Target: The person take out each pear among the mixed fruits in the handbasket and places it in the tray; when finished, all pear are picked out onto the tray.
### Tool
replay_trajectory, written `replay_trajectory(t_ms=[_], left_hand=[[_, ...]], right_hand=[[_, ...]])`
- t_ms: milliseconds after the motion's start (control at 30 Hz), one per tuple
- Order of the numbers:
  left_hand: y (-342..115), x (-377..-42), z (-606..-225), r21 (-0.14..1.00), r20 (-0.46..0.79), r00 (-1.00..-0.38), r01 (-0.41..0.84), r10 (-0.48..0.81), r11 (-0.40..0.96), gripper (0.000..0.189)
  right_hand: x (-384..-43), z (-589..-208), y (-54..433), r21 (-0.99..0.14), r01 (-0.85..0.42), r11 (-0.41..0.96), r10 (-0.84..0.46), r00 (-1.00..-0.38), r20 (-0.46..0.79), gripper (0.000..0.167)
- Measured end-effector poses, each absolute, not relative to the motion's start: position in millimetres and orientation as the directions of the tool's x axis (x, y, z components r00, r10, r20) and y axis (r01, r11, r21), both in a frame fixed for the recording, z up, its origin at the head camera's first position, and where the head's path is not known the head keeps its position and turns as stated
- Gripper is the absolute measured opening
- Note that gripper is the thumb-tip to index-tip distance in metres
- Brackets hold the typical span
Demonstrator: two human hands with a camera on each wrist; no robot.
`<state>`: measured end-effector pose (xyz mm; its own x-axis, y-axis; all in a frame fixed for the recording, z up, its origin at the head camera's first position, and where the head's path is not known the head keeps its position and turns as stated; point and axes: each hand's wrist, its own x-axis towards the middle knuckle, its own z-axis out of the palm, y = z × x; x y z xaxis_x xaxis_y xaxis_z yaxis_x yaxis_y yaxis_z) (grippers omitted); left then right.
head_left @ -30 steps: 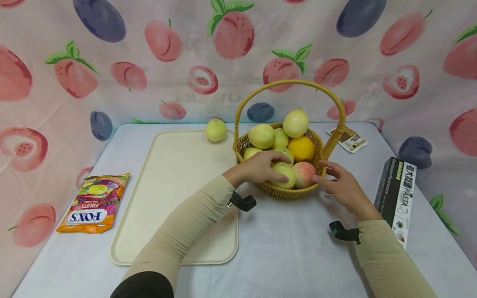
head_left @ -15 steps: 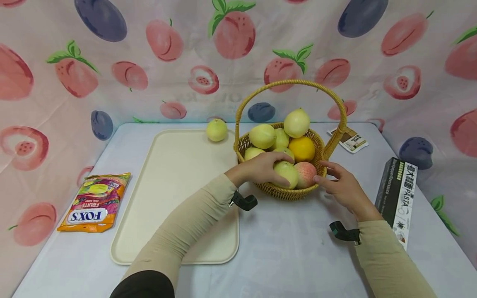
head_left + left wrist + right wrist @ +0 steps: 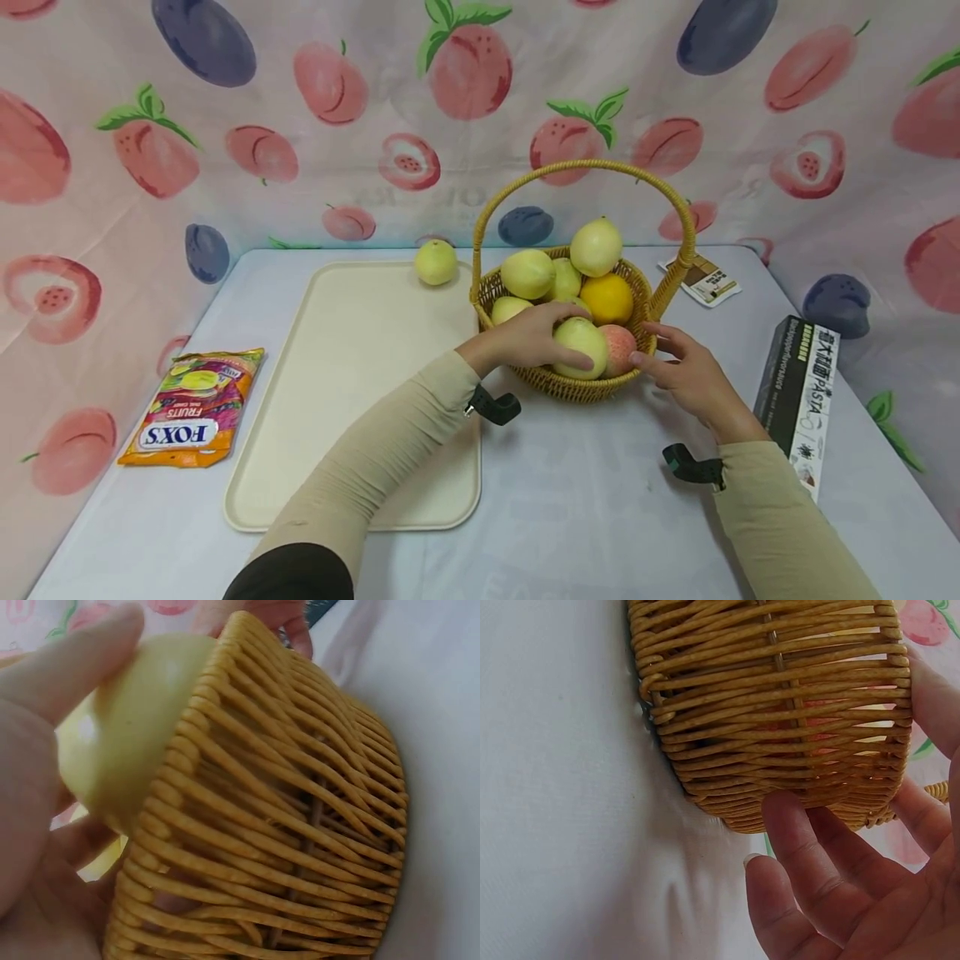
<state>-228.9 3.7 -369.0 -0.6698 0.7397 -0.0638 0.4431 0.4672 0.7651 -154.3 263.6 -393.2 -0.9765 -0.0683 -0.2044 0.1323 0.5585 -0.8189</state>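
Observation:
A yellow wicker basket (image 3: 566, 387) with a tall arched handle stands right of the tray in the head view, filled with fruit. My left hand (image 3: 528, 333) grips a round pale yellow-green fruit (image 3: 582, 348) at the basket's front, thumb on the near side and fingers behind. In the left wrist view this fruit (image 3: 142, 720) sits against the woven rim. My right hand (image 3: 686, 375) holds the basket's right side; in the right wrist view its fingertips (image 3: 784, 814) touch the outer wall and the thumb lies at the rim. A peach (image 3: 618, 350) is partly hidden beside the gripped fruit.
An orange (image 3: 607, 300) and several yellow-green fruits share the basket. One more yellow-green fruit (image 3: 436, 262) lies on the far right corner of the cream tray (image 3: 360, 375). A candy bag (image 3: 191, 408) lies left, a pasta box (image 3: 798, 400) right, and a sachet (image 3: 701, 279) behind the basket.
The yellow-green fruit in my left hand has shifted slightly right and up, covering more of the peach. My right hand and the basket stay in place.

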Motion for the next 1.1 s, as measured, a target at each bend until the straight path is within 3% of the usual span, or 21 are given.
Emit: replay_trajectory(t_ms=[200,667,1100], left_hand=[[6.3,-229.0,-370.3,0.737,-0.073,-0.603,0.504,0.795,0.45,0.083],[3.6,-223.1,-366.9,0.765,0.0,-0.622,0.504,0.783,0.4,0.07],[-28.4,-213.2,-337.4,0.706,0.091,-0.659,0.571,0.747,0.418,0.071]], right_hand=[[-154.5,-391.7,263.1,-0.821,0.134,0.555,-0.071,-0.976,-0.207,0.083],[-153.4,-392.8,263.8,-0.817,0.145,0.557,-0.063,-0.974,-0.216,0.084],[-153.8,-395.4,265.3,-0.829,0.122,0.546,-0.071,-0.979,-0.191,0.082]])
